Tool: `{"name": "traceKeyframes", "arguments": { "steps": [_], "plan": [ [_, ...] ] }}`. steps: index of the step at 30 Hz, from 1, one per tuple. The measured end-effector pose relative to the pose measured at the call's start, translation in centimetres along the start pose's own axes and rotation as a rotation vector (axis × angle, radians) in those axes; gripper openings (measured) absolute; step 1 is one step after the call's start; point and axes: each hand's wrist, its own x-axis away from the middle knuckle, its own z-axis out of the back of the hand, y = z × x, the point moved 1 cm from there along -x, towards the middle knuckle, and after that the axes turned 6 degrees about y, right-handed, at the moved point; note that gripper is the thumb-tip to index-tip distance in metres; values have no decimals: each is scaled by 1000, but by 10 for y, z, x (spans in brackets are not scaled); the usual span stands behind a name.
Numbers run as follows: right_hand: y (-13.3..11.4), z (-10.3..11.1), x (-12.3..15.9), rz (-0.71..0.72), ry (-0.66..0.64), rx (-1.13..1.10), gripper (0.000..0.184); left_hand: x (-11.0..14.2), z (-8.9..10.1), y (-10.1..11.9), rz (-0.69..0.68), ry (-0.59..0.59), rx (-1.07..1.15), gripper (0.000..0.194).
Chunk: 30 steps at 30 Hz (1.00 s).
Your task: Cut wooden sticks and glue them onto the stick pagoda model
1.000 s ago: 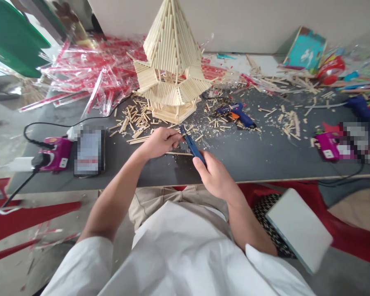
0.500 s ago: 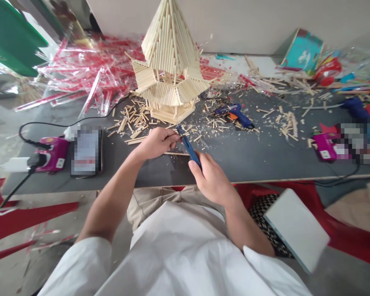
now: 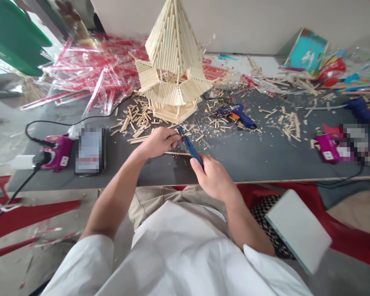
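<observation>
My right hand (image 3: 214, 176) is closed around the handle of a blue utility knife (image 3: 190, 146), its far end pointing away from me and slightly left. My left hand (image 3: 162, 142) is closed in a pinch right beside the knife's far end; whatever lies between those fingertips is too small to make out. Under the hands a thin wooden stick (image 3: 178, 153) rests on the table. Just beyond the knife stands a pagoda-shaped model (image 3: 177, 88) built of thin wooden sticks, with a pointed roof and a lower flared roof.
Cut stick pieces (image 3: 135, 119) litter the dark table (image 3: 160, 170). A blue glue gun (image 3: 239, 115) lies right of the model, another (image 3: 359, 109) farther right. Clear-and-red plastic wrappers (image 3: 89, 74) pile up at the back left. A phone (image 3: 89, 152) and purple power strip (image 3: 57, 152) sit left.
The whole view has shifted slightly, so things appear a little farther right. Both hands keep nearly the same pose around the knife.
</observation>
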Motion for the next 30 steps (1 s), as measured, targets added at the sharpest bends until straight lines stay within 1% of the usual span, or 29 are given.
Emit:
{"name": "traceKeyframes", "arguments": {
  "steps": [4,9,17,23,30],
  "plan": [
    [-1,3,-1,-20,-26,9,47,1,1,0,14,-2,9,38],
    [-4,4,1,-29,-43,-7,43,1,3,2,-22,-23,-4,37],
    [-6,7,1,-35,-33,29,42,1,3,2,-25,-28,-5,38],
    [-5,8,-1,-62,-40,107,49,1,2,1,-10,-21,-14,40],
    [-11,7,2,-56,-71,98,48,0,2,-1,1,-22,-13,39]
  ]
}}
